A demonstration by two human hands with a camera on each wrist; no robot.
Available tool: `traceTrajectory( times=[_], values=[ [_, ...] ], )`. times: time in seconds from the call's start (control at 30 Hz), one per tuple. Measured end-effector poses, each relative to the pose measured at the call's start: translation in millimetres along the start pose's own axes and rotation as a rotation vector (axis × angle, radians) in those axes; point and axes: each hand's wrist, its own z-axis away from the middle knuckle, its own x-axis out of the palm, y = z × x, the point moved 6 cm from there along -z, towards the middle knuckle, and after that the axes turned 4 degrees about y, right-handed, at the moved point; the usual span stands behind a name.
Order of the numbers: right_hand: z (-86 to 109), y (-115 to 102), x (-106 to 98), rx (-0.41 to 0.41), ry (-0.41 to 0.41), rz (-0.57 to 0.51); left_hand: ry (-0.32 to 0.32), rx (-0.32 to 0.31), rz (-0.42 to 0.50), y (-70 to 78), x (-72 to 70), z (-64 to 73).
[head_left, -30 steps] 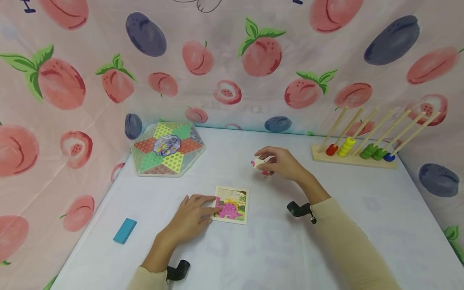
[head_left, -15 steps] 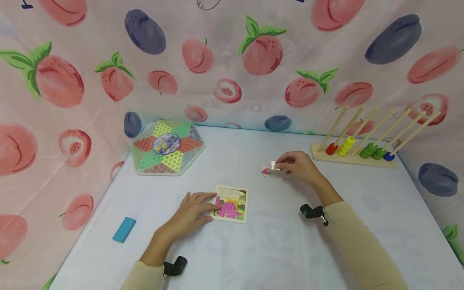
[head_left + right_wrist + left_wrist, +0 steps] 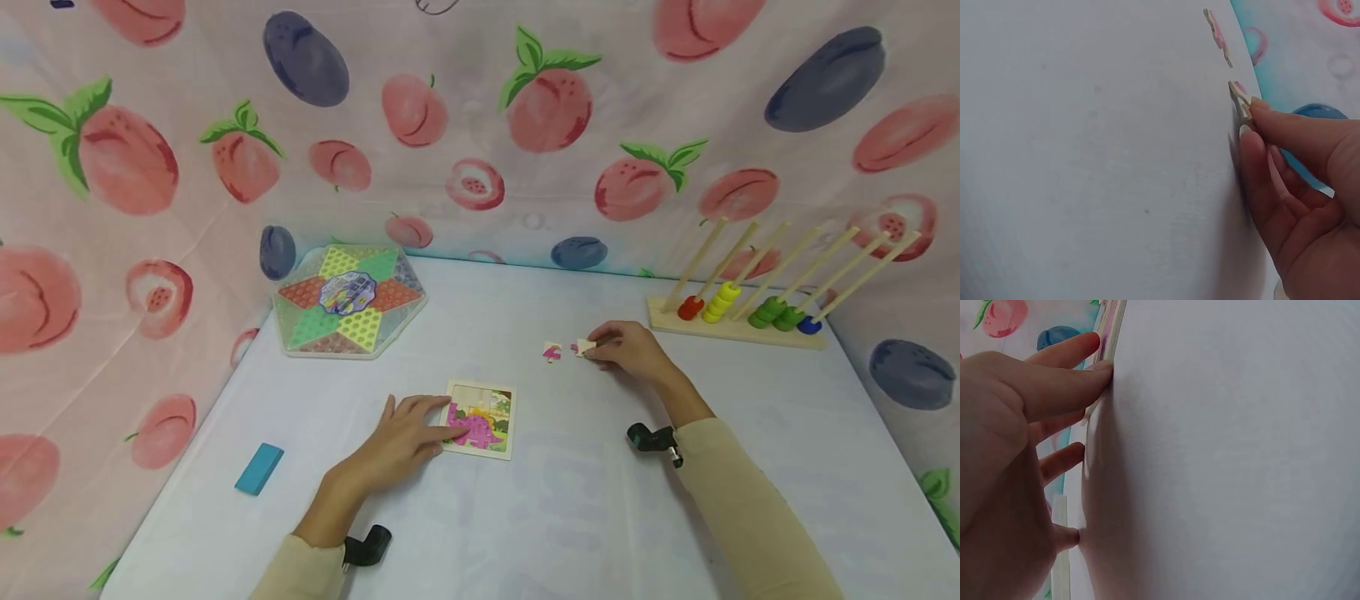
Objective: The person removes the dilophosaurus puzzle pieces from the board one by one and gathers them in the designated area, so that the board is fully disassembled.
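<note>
Pinching with thumb and fingertips of the right hand [image 3: 633, 354], drawn together to the thickness of one small puzzle piece [image 3: 581, 347] and gripping it by one end. Covering that end, so impossible to trace in full outline; showing only some pink and cream where it juts out left of the fingertips. Seen nearly edge-on from the right wrist, so hard to tell whether touching the white tabletop [image 3: 562, 517] underneath. Facing a loose puzzle piece [image 3: 552, 352], just left of those fingertips and apart from the held one, likewise narrowed to a sliver in the wrist view.

Spread and fairly straight at the left hand [image 3: 401, 437], resting on the left side of the square dinosaur puzzle tray [image 3: 471, 395] without gripping any piece. Hiding part of that side from above; reduced in the left wrist view to a thin strip past the fingertips, cut off at the top.

Stretched forward with both arms, backs of the hands turned up in the head view; extended farther on the right, slanting in from behind the fingers, with the beige sleeve [image 3: 750, 508] cropped by the bottom edge. Cropped in both wrist views too, at the palm.
</note>
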Motion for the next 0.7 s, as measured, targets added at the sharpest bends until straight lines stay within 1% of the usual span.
traceTrajectory(
  times=[0.07, 0.27, 0.33, 0.5, 0.7],
  values=[
    [0.6, 1.2, -1.0, 0.011, -0.002, -0.012, -0.010, 0.007, -0.012, 1.6, -0.2, -0.5],
    [0.9, 6.2, -5.9, 0.013, 0.001, 0.052, -0.086, -0.012, -0.044, 1.3, 2.1, -0.7],
    [1.3, 6.7, -7.7, 0.017, 0.004, 0.070, -0.097, -0.013, -0.053, 1.1, 3.0, -1.1],
    [0.0, 5.5, -10.0, 0.032, 0.015, 0.114, -0.073, -0.004, -0.059, 2.1, 3.8, -2.5],
    [-0.9, 3.4, -9.9, 0.004, 0.039, 0.200, -0.041, -0.010, -0.056, 0.7, 5.4, -3.0]
  ],
)
